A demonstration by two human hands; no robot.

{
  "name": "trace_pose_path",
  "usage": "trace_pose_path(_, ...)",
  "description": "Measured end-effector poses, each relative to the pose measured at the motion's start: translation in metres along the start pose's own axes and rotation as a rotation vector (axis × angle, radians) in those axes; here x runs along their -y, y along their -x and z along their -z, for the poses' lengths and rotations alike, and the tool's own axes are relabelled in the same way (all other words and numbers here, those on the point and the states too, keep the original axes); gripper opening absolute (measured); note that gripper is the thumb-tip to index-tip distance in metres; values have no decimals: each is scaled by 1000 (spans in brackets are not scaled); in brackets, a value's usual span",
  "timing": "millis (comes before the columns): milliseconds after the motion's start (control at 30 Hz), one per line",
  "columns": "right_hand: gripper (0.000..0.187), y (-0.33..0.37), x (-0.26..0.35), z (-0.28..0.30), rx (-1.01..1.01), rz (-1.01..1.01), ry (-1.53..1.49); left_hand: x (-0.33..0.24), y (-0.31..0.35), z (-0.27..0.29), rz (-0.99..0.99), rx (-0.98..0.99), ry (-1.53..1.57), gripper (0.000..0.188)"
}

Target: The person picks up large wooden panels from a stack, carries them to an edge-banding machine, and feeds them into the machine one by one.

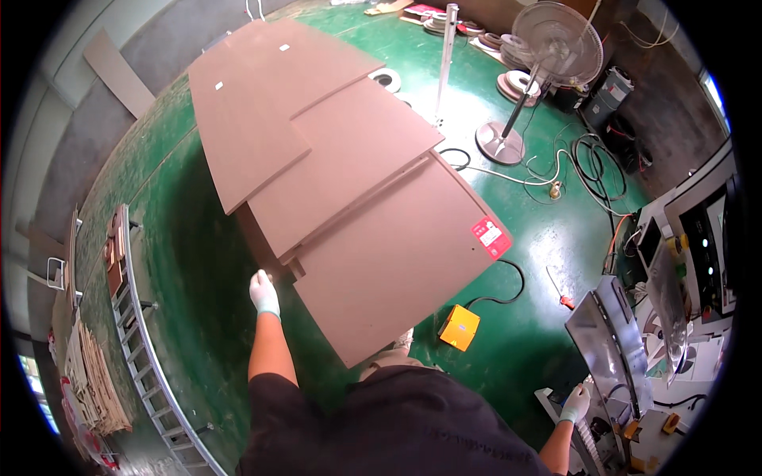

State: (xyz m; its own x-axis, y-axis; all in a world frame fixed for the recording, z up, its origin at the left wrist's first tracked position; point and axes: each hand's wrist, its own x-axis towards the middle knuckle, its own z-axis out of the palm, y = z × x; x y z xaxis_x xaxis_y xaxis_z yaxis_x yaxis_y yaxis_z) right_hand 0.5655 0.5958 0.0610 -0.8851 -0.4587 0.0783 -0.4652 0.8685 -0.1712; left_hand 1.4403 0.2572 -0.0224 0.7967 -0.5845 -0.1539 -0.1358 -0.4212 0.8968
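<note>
My left hand (263,295), in a pale glove, is at the left side of a stack of brown boards (333,159), near the corner of a lower board (259,243). Its fingers look closed; whether they grip that corner is hard to see. My right hand (575,404), also gloved, is low on the right beside a grey metal machine part (597,337). Its fingers are curled, and what they hold, if anything, does not show. The nearest brown board (389,270), with a red and white label (492,238), lies just in front of my body.
A yellow foot-pedal box (459,328) with a black cable sits on the green floor (524,305). Beyond stand a pedestal fan (558,44) and loose hoses (597,166). On the left lie a metal roller frame (151,381) and stacked strips (97,385). A screwdriver (565,302) lies right.
</note>
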Motion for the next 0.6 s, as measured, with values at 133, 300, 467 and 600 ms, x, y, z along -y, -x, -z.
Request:
trace_pose_path(133,35,12,34,-5,119,90,277,-24,-90,11,-12,-4,11,41)
trace_pose_path(300,36,16,44,5,173,68,389,-78,-188,-16,-197,-110,-242,52)
trace_pose_path(467,32,49,93,7,212,193,554,-143,-238,-42,-79,-205,-530,68)
trace_pose_path(600,33,64,51,-29,422,242,249,-171,-240,-65,197,-188,-735,74)
